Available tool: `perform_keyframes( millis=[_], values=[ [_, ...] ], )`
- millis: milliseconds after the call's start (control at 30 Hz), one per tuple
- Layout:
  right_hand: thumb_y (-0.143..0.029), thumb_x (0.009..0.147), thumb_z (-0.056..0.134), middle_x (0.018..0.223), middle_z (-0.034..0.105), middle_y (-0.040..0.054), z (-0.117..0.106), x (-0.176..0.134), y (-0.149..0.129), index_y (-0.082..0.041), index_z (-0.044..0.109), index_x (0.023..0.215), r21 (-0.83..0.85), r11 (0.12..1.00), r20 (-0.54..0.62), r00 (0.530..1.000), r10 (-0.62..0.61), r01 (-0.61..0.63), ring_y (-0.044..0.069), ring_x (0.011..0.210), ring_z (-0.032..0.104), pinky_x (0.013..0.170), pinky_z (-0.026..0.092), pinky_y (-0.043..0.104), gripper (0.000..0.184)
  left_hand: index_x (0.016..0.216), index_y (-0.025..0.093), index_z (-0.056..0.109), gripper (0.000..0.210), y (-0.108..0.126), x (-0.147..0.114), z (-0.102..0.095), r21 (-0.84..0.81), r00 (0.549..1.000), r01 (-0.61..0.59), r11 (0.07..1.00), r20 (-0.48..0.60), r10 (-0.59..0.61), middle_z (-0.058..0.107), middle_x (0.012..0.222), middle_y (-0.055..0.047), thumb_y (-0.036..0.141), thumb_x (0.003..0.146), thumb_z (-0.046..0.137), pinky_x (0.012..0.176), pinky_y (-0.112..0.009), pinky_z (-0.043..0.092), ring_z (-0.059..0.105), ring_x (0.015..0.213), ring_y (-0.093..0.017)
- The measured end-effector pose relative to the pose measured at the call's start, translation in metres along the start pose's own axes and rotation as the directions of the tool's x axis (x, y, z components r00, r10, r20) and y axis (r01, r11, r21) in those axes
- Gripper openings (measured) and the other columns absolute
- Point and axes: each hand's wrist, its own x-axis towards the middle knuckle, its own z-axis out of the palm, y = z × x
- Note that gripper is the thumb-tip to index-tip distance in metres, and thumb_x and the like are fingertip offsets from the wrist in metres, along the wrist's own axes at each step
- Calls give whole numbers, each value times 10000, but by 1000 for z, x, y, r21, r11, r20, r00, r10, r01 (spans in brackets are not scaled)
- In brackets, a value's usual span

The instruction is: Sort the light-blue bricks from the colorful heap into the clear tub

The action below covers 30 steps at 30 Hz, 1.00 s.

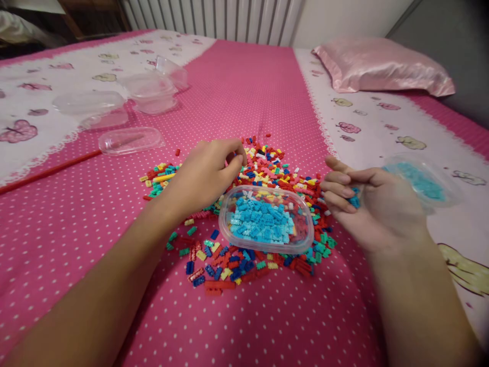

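Note:
Plastic building bricks of many colours lie in a loose pile (263,171) on the bed. On the pile rests a clear plastic tub (304,216) that holds light blue bricks (262,220). My left hand (208,173) is over the pile, just behind and left of the tub, with thumb and forefinger curled together; whatever may be between the fingertips is hidden. To the right of the tub, my right hand (374,204) is turned palm up, its fingers curled around a few blue bricks (354,198) that show in the palm.
Another clear tub with light blue bricks (422,181) stands beyond my right wrist. Clear containers (147,84) and a lid (132,140) lie at the left, beside a red stick (49,171). A pink pillow (384,66) is at the back right, a radiator (217,20) behind the bed.

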Motion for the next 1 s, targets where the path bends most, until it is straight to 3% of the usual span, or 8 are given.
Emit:
perform_keyframes(
  millis=[67, 167, 233, 400, 600, 733, 867, 1000],
  values=[
    [-167, 692, 579, 637, 399, -33, 1, 0, 1, -159, 660, 884, -25, 997, -73, 994, -79, 77, 72, 450, 265, 335, 166, 202, 209, 885, 177, 671, 244, 0, 0, 0, 3, 1000, -1, 1000, 1, 1, 668, 766, -19, 242, 917, 438, 625, -281, 296, 515, 658, -143],
    [-185, 790, 624, 630, 482, -50, 14, -3, 8, -218, 600, 964, -167, 950, -214, 930, -298, 266, 62, 412, 265, 344, 144, 195, 178, 887, 174, 672, 238, 0, 0, 0, 7, 1000, -4, 1000, 6, 3, 677, 790, -19, 240, 916, 445, 625, -280, 303, 525, 663, -139],
    [-263, 856, 670, 603, 529, -66, 24, -7, 12, -257, 530, 974, -275, 903, -192, 902, -388, 330, 74, 407, 315, 363, 185, 193, 183, 890, 171, 673, 239, -1, 1, 0, 10, 1000, -5, 1000, 10, 5, 681, 803, -20, 241, 917, 446, 625, -278, 303, 525, 662, -136],
    [-430, 873, 710, 481, 505, -75, 37, -17, 11, -245, 500, 798, -490, 763, 41, 885, -464, 422, 98, 418, 393, 402, 267, 228, 290, 895, 175, 669, 230, 0, 0, 0, 2, 1000, 0, 1000, 17, 0, 680, 806, -24, 253, 918, 454, 633, -278, 304, 527, 673, -142],
    [-339, 861, 737, 681, 678, -16, 44, -27, 8, -249, 717, 747, -676, 367, 371, 726, -579, 639, 128, 569, 565, 536, 404, 279, 146, 884, 174, 669, 225, 1, 0, 0, 1, 1000, 11, 1000, 15, -11, 655, 791, -22, 256, 913, 462, 644, -284, 301, 498, 667, -137],
    [-332, 883, 715, 676, 684, -29, 54, -32, 11, -265, 759, 849, -648, 231, 557, 658, -507, 726, 112, 533, 546, 547, 401, 272, 87, 881, 165, 665, 233, 2, 0, 0, 2, 1000, 11, 1000, 17, -11, 650, 783, -22, 259, 921, 456, 642, -277, 293, 486, 663, -131],
    [-445, 911, 662, 644, 638, -16, 55, -33, 13, -245, 781, 938, -672, 318, 496, 726, -476, 669, 106, 510, 498, 512, 368, 267, 235, 884, 158, 662, 238, 3, 0, 1, 19, 1000, 8, 1000, 20, -8, 657, 788, -23, 259, 927, 450, 634, -268, 284, 491, 666, -128],
    [-494, 976, 524, 521, 434, -25, 44, -24, 8, -219, 763, 838, -442, 731, 92, 837, -539, 520, 93, 434, 307, 403, 217, 251, 389, 886, 163, 672, 246, 2, 0, 1, 34, 1000, 8, 999, 19, -9, 660, 782, -21, 268, 918, 451, 624, -267, 283, 504, 664, -129]
  ],
)
